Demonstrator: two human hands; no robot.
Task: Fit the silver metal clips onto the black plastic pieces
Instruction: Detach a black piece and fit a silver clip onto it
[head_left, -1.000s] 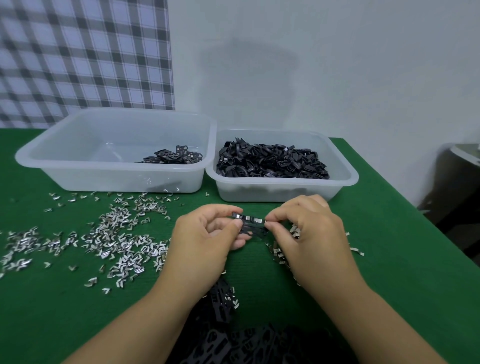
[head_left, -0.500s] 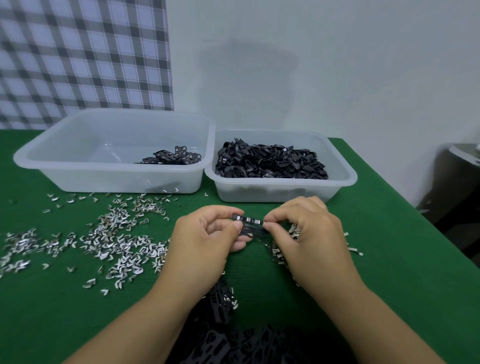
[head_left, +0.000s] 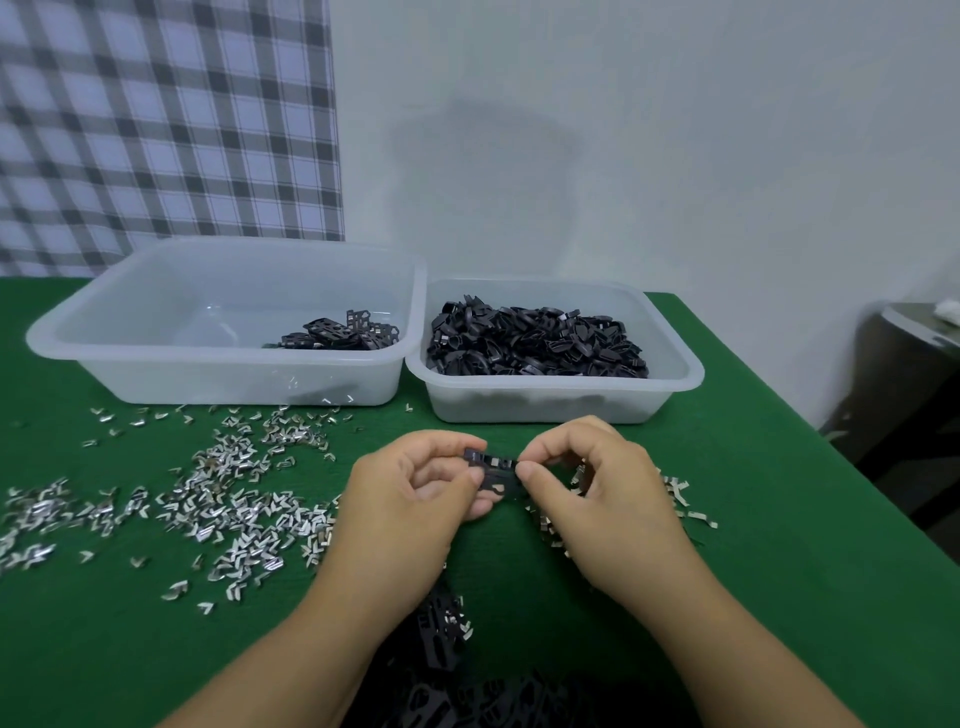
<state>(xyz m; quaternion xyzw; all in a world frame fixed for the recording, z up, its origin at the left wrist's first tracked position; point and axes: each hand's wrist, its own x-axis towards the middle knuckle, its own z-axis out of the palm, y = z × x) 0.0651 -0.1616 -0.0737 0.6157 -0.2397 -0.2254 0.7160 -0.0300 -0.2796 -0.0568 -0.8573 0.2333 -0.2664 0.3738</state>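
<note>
**Green surface, both hands on one black piece**

Green cloth covers the surface (head_left: 779, 545), which stands against a pale wall (head_left: 623, 130), with a checked curtain (head_left: 156, 130) at the upper left. Near the middle, just above the cloth, the left hand (head_left: 400, 509) and the right hand (head_left: 602, 499) meet over a single black plastic piece (head_left: 493, 475). The left hand pinches its left end between thumb and curled fingers. The right hand pinches its right end between thumb and forefinger. A silver metal clip (head_left: 503, 461) shows on the top edge of the piece, right by the right fingertips; whether it is fully seated I cannot tell.

Loose silver clips (head_left: 234, 499) lie scattered widely over the cloth to the left of the hands, and a smaller scatter (head_left: 675, 493) lies beneath and beside the right hand. A heap of black pieces (head_left: 441, 649) sits close to the person, between the forearms, with a few clips mixed in.

Behind the hands stand two translucent white tubs, side by side and touching. The left tub (head_left: 156, 379) holds a small cluster of black pieces (head_left: 343, 335) in its near right corner. The right tub (head_left: 545, 405) is heaped with black pieces (head_left: 535, 345). A dark piece of furniture (head_left: 909, 389) stands past the surface's right edge.
</note>
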